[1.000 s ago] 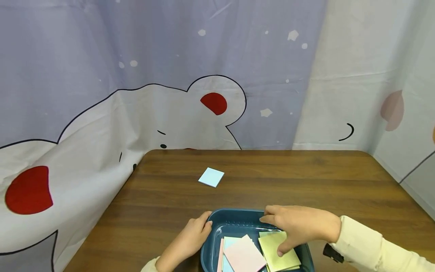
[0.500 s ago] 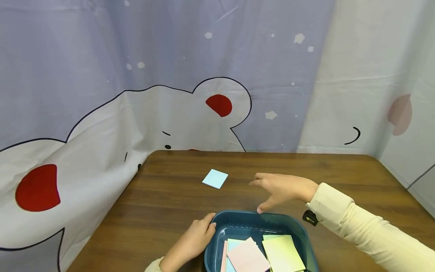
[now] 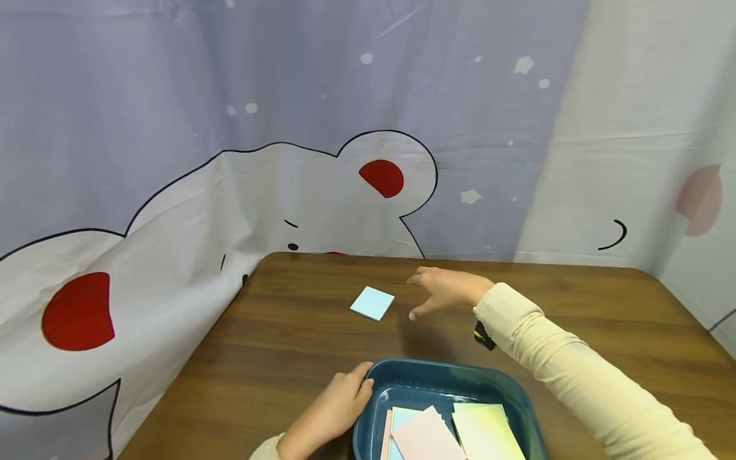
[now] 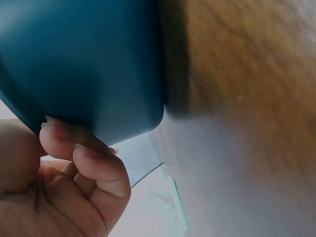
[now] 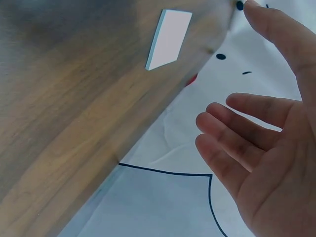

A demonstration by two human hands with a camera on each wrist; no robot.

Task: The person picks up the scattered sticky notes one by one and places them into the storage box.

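Note:
At the left far corner of a dark teal plastic tray, my left hand grips the rim; the left wrist view shows its fingers curled against the outer wall. Inside the tray lie pink sticky notes, yellow ones and a partly covered light blue one. A light blue pad of sticky notes lies flat on the table beyond the tray. My right hand hovers just right of that pad, holding nothing, thumb and fingers spread apart.
The brown wooden table runs back to a printed cloth hanging behind it and along the left side. The tray's near end lies below the head view. A dark device sits on the right wrist.
My right hand has left the yellow notes in the tray and moved forward, over the far rim, to beside the blue pad. The left hand keeps its hold on the rim.

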